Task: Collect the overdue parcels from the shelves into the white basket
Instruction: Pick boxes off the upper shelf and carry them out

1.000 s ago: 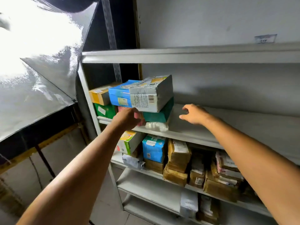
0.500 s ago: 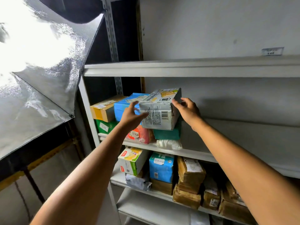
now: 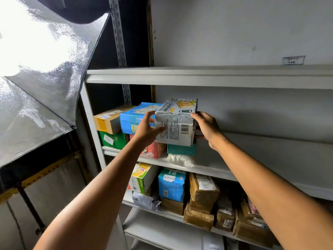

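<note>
Some fingers of the right hand [image 3: 207, 129] are partly hidden behind the right side of the grey-white box [image 3: 175, 127], and the left hand [image 3: 146, 131] covers part of the blue box [image 3: 134, 120] and the red parcel [image 3: 153, 150]. The wall label [image 3: 293, 60] at upper right is too small to read. At lower right the right forearm hides some of the brown parcels [image 3: 248, 230], and the bottom edge cuts off the lowest shelf [image 3: 162, 233].

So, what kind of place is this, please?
Most likely a parcel storage or pickup room. Grey metal shelves hold many taped boxes with shipping labels, like the brown parcels below, and the green box carries a number sticker. The left hand and right hand hold a white carton.
</note>
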{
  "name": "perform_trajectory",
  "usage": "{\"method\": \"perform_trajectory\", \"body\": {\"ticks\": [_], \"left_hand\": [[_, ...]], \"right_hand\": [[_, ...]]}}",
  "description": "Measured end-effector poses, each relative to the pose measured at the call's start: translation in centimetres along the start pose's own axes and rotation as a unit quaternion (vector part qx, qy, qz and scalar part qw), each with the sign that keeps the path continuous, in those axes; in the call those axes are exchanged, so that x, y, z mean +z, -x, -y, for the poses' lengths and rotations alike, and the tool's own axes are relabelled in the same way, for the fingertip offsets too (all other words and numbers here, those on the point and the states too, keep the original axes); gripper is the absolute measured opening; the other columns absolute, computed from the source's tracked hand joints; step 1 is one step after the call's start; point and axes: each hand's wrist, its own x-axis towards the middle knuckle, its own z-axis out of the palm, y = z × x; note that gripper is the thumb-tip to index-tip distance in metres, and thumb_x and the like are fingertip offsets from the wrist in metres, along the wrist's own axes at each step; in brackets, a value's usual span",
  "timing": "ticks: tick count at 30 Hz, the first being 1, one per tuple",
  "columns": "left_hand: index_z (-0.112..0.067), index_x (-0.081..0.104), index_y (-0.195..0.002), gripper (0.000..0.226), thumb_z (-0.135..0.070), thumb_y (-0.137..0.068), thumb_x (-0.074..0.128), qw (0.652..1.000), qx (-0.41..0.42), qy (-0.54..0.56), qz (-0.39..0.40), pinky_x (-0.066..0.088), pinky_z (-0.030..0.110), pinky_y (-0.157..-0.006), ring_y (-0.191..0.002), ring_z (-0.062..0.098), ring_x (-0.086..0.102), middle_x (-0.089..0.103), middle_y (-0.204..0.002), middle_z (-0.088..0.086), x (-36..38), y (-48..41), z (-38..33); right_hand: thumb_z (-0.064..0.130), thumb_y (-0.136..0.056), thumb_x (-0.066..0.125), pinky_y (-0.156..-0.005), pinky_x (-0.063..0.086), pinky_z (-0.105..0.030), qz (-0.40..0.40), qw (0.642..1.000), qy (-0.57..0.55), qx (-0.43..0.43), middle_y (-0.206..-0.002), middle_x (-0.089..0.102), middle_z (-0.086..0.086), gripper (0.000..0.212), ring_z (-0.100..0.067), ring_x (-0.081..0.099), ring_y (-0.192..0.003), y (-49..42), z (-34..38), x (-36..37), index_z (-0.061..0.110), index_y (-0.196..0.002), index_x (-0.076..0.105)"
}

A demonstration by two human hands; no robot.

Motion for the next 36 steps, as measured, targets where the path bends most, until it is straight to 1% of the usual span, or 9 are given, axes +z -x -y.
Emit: {"method": "perform_trajectory", "body": {"ticks": [3, 9, 12, 16, 20, 23, 29, 33, 36], "left_hand": [[-0.021, 0.039, -0.14, 0.067, -0.007, -0.086, 0.075, 1.0, -0.002, 0.026, 0.009, 0.058, 0.026, -0.059, -0.09, 0.021, 0.065, 0.055, -0.103, -0.007, 0.6, 0.7, -0.4], [-0.022, 0.041, -0.13, 0.061, -0.003, -0.084, 0.075, 0.996, 0.002, 0.075, 0.039, 0.063, 0.038, -0.067, -0.098, 0.028, 0.07, 0.065, -0.119, 0.012, 2.6, 2.0, -1.6], [-0.024, 0.044, -0.136, 0.064, -0.011, -0.083, 0.078, 0.997, 0.018, 0.069, 0.041, 0.062, 0.043, -0.078, -0.105, 0.023, 0.066, 0.065, -0.114, 0.001, 3.6, 2.8, -2.3], [-0.028, 0.046, -0.136, 0.062, -0.017, -0.084, 0.078, 0.996, 0.03, 0.072, 0.053, 0.062, 0.036, -0.073, -0.104, 0.019, 0.067, 0.068, -0.114, 0.002, 5.4, 4.1, -2.9], [-0.027, 0.048, -0.137, 0.064, -0.02, -0.083, 0.079, 0.994, 0.036, 0.075, 0.073, 0.062, 0.044, -0.078, -0.098, 0.019, 0.07, 0.068, -0.111, 0.0, 7.5, 5.1, -4.0], [-0.027, 0.047, -0.138, 0.065, -0.019, -0.082, 0.079, 0.991, 0.045, 0.082, 0.092, 0.062, 0.04, -0.077, -0.096, 0.018, 0.071, 0.066, -0.111, -0.003, 9.4, 5.9, -4.9], [-0.025, 0.046, -0.14, 0.064, -0.012, -0.085, 0.075, 0.986, 0.037, 0.105, 0.124, 0.057, 0.021, -0.06, -0.085, 0.008, 0.069, 0.065, -0.107, -0.007, 13.5, 7.2, -6.1], [-0.029, 0.046, -0.14, 0.066, -0.013, -0.084, 0.076, 0.979, 0.024, 0.137, 0.147, 0.06, 0.033, -0.069, -0.094, 0.015, 0.069, 0.065, -0.112, -0.001, 16.3, 7.4, -6.6], [-0.029, 0.047, -0.14, 0.066, -0.015, -0.083, 0.078, 0.974, 0.027, 0.148, 0.167, 0.061, 0.043, -0.077, -0.096, 0.019, 0.07, 0.066, -0.112, -0.002, 18.6, 7.7, -7.1]], "right_hand": [[0.041, -0.087, 0.07, -0.075, 0.055, -0.028, 0.005, 1.0, -0.007, -0.018, -0.103, 0.072, 0.009, 0.027, -0.004, 0.065, -0.092, 1.0, -0.3, -0.9, 0.025, -0.109, 0.069], [0.034, -0.086, 0.072, -0.084, 0.057, -0.039, -0.002, 0.999, -0.034, -0.016, -0.098, 0.074, 0.009, 0.02, -0.011, 0.067, -0.096, 2.7, 0.2, -4.0, 0.026, -0.104, 0.07], [0.032, -0.086, 0.07, -0.081, 0.057, -0.044, -0.001, 0.999, -0.031, -0.011, -0.1, 0.074, 0.005, 0.024, -0.016, 0.067, -0.098, 3.6, 0.4, -5.6, 0.026, -0.109, 0.069], [0.029, -0.087, 0.069, -0.081, 0.057, -0.044, -0.005, 0.999, -0.037, -0.004, -0.1, 0.073, 0.002, 0.024, -0.019, 0.067, -0.1, 5.1, 0.5, -7.8, 0.025, -0.11, 0.068], [0.029, -0.087, 0.068, -0.085, 0.057, -0.049, -0.024, 0.999, -0.033, 0.003, -0.101, 0.073, 0.0, 0.024, -0.02, 0.068, -0.099, 6.8, 0.4, -10.5, 0.025, -0.11, 0.068], [0.029, -0.086, 0.069, -0.085, 0.057, -0.049, -0.038, 0.999, -0.033, 0.008, -0.102, 0.072, 0.0, 0.023, -0.02, 0.067, -0.099, 7.8, 0.1, -12.8, 0.026, -0.109, 0.068], [0.028, -0.083, 0.076, -0.079, 0.057, -0.039, -0.057, 0.998, -0.037, 0.003, -0.108, 0.069, 0.009, 0.024, -0.013, 0.065, -0.1, 10.1, -0.3, -17.2, 0.033, -0.104, 0.065], [0.021, -0.08, 0.08, -0.078, 0.058, -0.031, -0.072, 0.997, -0.039, -0.008, -0.115, 0.065, 0.016, 0.038, -0.004, 0.067, -0.091, 11.7, -0.8, -19.7, 0.032, -0.112, 0.062], [0.008, -0.077, 0.081, -0.074, 0.058, -0.025, -0.081, 0.996, -0.011, -0.023, -0.126, 0.06, 0.011, 0.057, -0.008, 0.067, -0.095, 12.8, -1.4, -21.7, 0.023, -0.127, 0.058]]}}
